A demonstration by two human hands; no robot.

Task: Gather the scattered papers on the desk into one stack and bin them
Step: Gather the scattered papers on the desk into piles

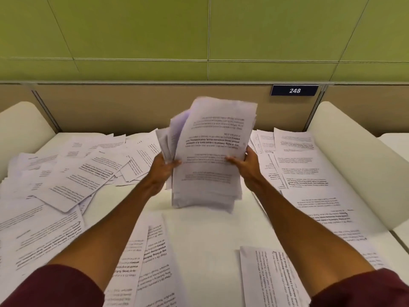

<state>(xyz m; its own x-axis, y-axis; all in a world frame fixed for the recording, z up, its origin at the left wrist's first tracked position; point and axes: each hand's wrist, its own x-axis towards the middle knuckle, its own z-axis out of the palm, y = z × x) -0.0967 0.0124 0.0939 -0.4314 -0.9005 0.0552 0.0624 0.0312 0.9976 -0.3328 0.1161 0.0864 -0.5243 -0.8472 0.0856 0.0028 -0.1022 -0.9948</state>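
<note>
A thick, uneven stack of printed papers [208, 156] stands nearly upright over the middle of the white desk [208, 231], its lower edge just above or on the surface. My left hand [163, 169] grips its left side and my right hand [245, 165] grips its right side. Several loose printed sheets lie scattered over the desk: a heap at the left [66, 173], more at the right [305, 173], and some near the front [152, 262]. No bin is in view.
A beige partition [155, 107] with a blue "248" label [294, 90] closes the desk's far side below a green wall. Cream side dividers stand at the left [20, 129] and right [354, 169].
</note>
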